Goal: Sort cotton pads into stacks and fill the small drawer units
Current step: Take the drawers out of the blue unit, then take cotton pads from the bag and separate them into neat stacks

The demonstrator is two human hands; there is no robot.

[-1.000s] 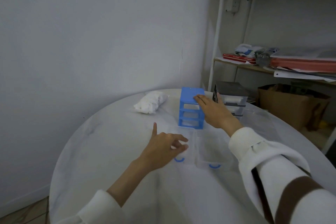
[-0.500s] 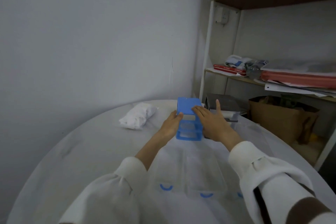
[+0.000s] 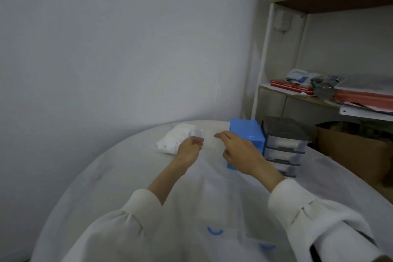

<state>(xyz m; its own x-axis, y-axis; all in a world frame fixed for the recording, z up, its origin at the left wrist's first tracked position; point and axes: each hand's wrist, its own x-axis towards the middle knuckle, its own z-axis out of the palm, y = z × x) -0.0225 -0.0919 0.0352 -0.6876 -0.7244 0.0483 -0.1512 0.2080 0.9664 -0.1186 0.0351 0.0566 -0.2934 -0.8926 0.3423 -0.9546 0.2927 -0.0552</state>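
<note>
From my seat I took the blue drawer unit as my mark: it stood at the far side of the round white-covered table, and hard against its right flank stood a grey drawer unit with translucent drawers, the two touching or nearly so. Behind and to the right of the blue unit rose a shelf rack holding red books and stacked papers, with a brown cardboard box on the floor below. My right hand hung in front of the blue unit, covering its drawer openings and lower front, so I could not tell whether any drawer was in place; its fingers were loosely bent and reaching left, gripping nothing that I could see. To the left of the blue unit, near but apart, lay a white bag of cotton pads, lumpy and soft-looking. My left hand was at the bag's near right edge, fingers relaxed and slightly curled; whether they touched it I could not tell. Well nearer to me than the blue unit, clear drawers with blue curved handles lay on the table, faint against the cloth and partly cut off by my sleeves.
</note>
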